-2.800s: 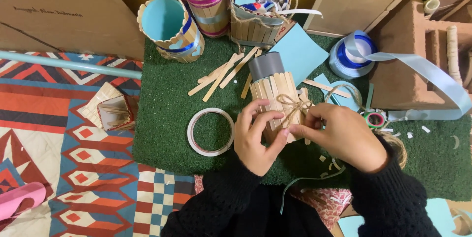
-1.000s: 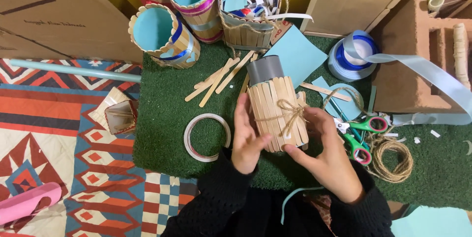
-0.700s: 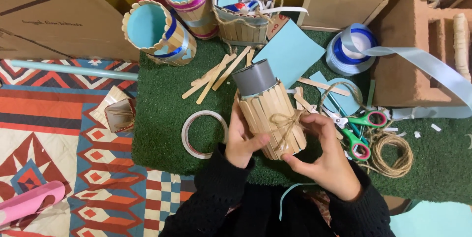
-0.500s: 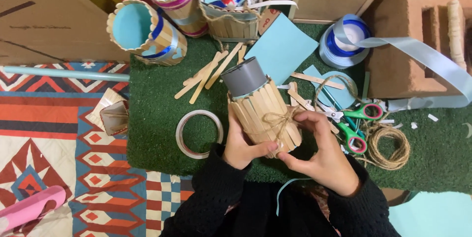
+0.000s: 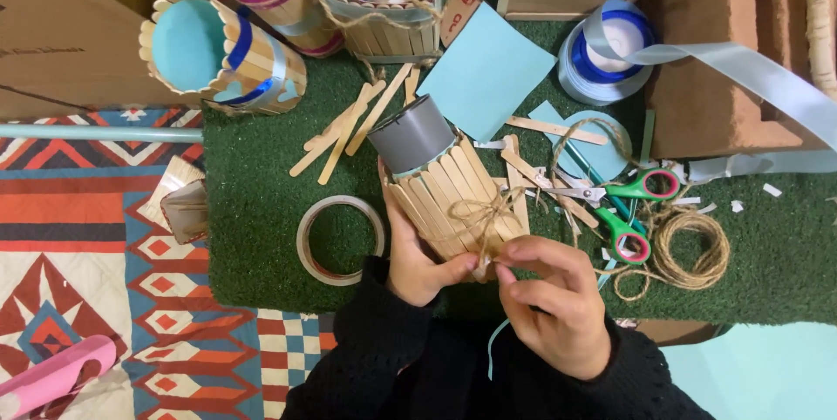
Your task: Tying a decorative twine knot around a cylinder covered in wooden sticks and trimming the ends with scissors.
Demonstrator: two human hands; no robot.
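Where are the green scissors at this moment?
In the head view the green scissors lie on the green mat, right of the stick-covered can, beside the coil of twine.

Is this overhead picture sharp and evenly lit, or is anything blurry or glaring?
Head view: light is soft and even, with faint shadows under the stick-covered can; the twine bow and both hands, left hand and right hand, look sharp; slight sheen on the tape ring; straight edges bend a little near the frame corners.
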